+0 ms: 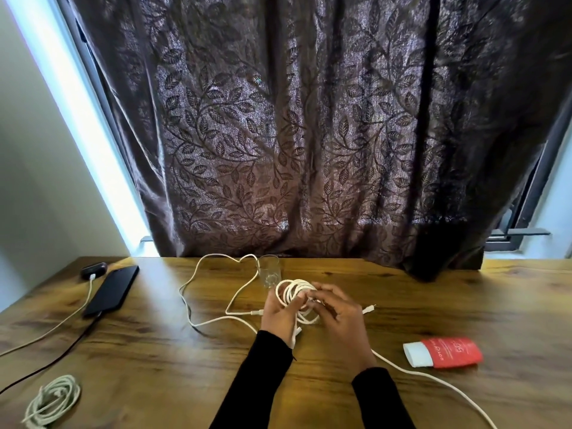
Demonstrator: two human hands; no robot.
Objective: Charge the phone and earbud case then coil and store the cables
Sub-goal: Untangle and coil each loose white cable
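Your left hand [280,311] has its grip curled round a half-wound coil of white charging cable [295,294] above the wooden bench [185,366], and your right hand [339,314] pinches a loop at the coil's side. The cable's loose length [213,274] trails left and back, past a clear drinking glass [270,270] standing just behind the coil. At far left the black phone [113,289] and dark earbud case [93,270] lie plugged in. A finished grey-white cable coil [52,397] sits near-left; a red and white tube [442,352] lies right.
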